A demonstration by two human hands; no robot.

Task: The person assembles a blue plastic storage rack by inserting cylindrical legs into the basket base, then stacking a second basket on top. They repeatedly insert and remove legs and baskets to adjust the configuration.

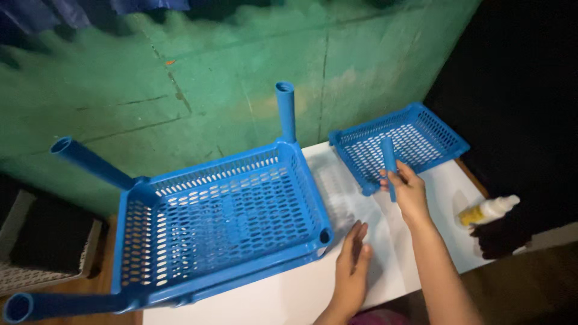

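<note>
A large blue perforated plastic tray (223, 210) lies on a white table (289, 295), with three blue tube legs (285, 111) plugged into its corners and one corner socket (326, 236) empty. My right hand (409, 192) grips a loose blue tube leg (389, 157), held upright above the table. Behind it lies a second, smaller-looking blue tray (415, 141) without legs. My left hand (352, 268) rests flat on the table, fingers together, just right of the large tray's empty corner.
A white and yellow bottle (487, 210) lies at the table's right edge beside a dark object (500, 238). A green wall (180, 78) stands close behind the table. A dark basket (42, 247) sits low at the left.
</note>
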